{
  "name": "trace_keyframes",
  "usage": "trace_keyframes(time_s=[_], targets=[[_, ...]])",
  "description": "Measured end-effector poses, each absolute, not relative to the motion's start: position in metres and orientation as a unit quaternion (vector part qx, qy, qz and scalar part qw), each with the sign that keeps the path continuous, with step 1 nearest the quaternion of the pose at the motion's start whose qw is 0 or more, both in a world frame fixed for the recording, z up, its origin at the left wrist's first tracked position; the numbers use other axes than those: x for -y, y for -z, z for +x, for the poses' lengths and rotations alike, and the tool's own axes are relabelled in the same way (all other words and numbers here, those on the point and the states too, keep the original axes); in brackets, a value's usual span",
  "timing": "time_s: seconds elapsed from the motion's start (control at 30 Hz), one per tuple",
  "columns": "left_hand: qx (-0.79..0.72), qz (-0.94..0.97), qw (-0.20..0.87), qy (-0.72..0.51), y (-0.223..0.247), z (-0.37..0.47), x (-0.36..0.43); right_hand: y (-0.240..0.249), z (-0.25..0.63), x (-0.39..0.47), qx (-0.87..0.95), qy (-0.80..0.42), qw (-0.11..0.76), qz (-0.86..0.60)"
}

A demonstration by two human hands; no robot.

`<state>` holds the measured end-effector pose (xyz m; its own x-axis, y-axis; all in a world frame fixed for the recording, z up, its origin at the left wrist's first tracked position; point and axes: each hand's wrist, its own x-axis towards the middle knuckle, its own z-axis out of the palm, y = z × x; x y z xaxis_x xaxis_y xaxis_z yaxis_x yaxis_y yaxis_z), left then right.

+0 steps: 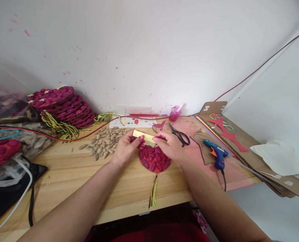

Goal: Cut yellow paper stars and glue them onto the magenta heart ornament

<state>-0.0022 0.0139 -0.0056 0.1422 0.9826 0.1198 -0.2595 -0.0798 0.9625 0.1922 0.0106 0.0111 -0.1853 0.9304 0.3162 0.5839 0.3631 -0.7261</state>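
Observation:
A strip of yellow paper [144,136] is stretched between my two hands above the table. My left hand [128,147] pinches its left end, and my right hand [169,145] pinches the right end. Just below the strip lies a round red piece [149,161] covered with magenta-painted shells, with a yellow and dark tassel [153,195] hanging toward the table's front edge. Loose unpainted peanut-like shells [101,143] are scattered left of my left hand. Black-handled scissors [181,134] rest beyond my right hand.
A blue glue gun [216,151] lies at right on a pink sheet, near cardboard [270,181] with red paper scraps. At back left, several magenta shell discs [73,107] are stacked. A red cable [99,127] crosses the table. A pink cup [174,114] stands by the wall.

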Motion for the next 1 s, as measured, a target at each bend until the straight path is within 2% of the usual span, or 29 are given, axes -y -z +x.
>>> trace_keyframes(time_s=[0.27,0.47,0.67,0.87,1.0], targets=[[-0.397,0.532,0.493,-0.562,0.001,-0.008,-0.015,-0.017,0.189,-0.004,0.747,-0.185,0.387,-0.508],[-0.409,0.531,0.419,-0.612,0.0,-0.015,-0.016,-0.021,0.193,-0.005,0.697,-0.1,0.499,-0.505],[-0.416,0.564,0.41,-0.583,0.001,-0.015,-0.014,-0.023,0.191,-0.002,0.777,-0.009,0.408,-0.48],[-0.416,0.442,0.45,-0.655,-0.002,-0.016,-0.016,-0.02,0.191,-0.004,0.72,-0.095,0.449,-0.52],[-0.404,0.43,0.517,-0.62,-0.007,-0.014,-0.013,-0.022,0.188,-0.001,0.717,-0.149,0.428,-0.53]])
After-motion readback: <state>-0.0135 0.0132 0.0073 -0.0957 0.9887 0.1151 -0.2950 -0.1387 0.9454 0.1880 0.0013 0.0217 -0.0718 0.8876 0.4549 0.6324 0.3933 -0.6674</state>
